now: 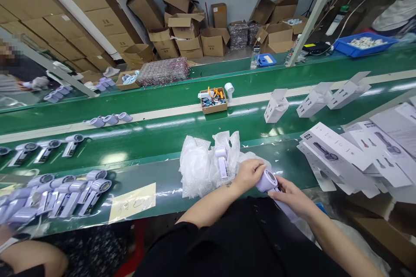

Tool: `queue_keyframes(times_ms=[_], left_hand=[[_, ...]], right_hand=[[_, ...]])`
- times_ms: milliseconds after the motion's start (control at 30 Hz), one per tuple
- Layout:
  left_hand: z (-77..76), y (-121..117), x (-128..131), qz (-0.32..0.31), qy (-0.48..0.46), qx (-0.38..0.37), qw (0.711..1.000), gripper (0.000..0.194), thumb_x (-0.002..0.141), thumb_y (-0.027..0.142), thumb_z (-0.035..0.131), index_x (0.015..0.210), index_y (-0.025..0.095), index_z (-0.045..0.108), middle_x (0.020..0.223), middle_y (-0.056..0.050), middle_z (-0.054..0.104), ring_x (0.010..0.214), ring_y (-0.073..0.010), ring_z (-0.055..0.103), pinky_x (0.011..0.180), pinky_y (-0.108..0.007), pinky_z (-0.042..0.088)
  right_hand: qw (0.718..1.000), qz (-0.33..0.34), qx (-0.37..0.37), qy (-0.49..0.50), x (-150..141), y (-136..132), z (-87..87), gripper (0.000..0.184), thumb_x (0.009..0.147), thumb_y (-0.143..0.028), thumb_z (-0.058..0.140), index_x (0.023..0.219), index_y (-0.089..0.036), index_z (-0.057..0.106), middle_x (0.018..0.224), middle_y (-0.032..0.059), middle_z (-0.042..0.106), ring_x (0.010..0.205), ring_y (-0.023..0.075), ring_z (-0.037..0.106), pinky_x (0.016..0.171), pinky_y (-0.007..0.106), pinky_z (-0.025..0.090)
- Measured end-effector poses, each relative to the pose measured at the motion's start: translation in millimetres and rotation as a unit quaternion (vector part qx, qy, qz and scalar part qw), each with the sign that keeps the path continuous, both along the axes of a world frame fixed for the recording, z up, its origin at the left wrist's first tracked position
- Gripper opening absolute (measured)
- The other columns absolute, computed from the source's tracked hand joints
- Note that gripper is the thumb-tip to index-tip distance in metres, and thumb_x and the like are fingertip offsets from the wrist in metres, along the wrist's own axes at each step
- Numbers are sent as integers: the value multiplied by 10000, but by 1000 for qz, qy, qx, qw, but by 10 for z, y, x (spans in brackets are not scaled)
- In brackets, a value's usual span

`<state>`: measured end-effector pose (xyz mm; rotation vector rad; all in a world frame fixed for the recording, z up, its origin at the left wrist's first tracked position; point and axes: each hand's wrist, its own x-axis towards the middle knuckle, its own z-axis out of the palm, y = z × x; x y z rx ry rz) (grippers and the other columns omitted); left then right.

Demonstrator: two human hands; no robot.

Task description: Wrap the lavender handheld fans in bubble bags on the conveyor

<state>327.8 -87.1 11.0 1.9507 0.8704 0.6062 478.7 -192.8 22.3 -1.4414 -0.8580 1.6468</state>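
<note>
A lavender handheld fan (pixel 268 181) with a round head is between my two hands, close to my body at the bench edge. My left hand (pixel 248 176) is closed with its fingertips at the fan's head. The fingers of my right hand (pixel 290 194) wrap the fan just below the head; part of the handle is hidden behind them. Left of my hands lie clear bubble bags (pixel 196 166), with another lavender fan (pixel 221 162) resting on them. More bubble wrap (pixel 251 156) shows behind my left hand.
Lavender fans (pixel 69 190) are piled at left beside a handwritten paper (pixel 132 203). Printed flat cartons (pixel 338 156) are stacked at right. White boxes (pixel 276 106) stand open across the green belt (pixel 169 132), near a small carton of parts (pixel 214 106). A co-worker's arm (pixel 35 255) is at lower left.
</note>
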Motion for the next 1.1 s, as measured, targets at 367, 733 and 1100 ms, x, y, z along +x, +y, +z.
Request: queue_keyframes(times_ms=[367,733,1100], left_hand=[[-215,-137,-545,-208,100,316,920,266,911,187,324,948,143,583,728,-79,541,726,-198,505,676,-332,405],[-330,-565,-406,-225,41,172,958,170,828,178,438,848,156,605,775,-71,614,751,-189,559,714,-311,437],[26,-589,-72,-67,94,-344,932,112,686,223,590,728,132,641,482,57,463,448,-76,378,441,-197,258]], right_hand=[[965,-242,-90,46,-578,-280,-197,370,659,-375,761,854,-226,483,732,-49,594,589,122,551,544,261,472],[899,-366,-140,197,-751,-517,-352,456,634,-256,728,1001,-245,458,756,-16,621,706,200,648,687,345,534],[954,-230,-88,-169,-152,-955,-48,295,716,-441,625,586,-201,514,687,-2,522,598,140,498,454,229,406]])
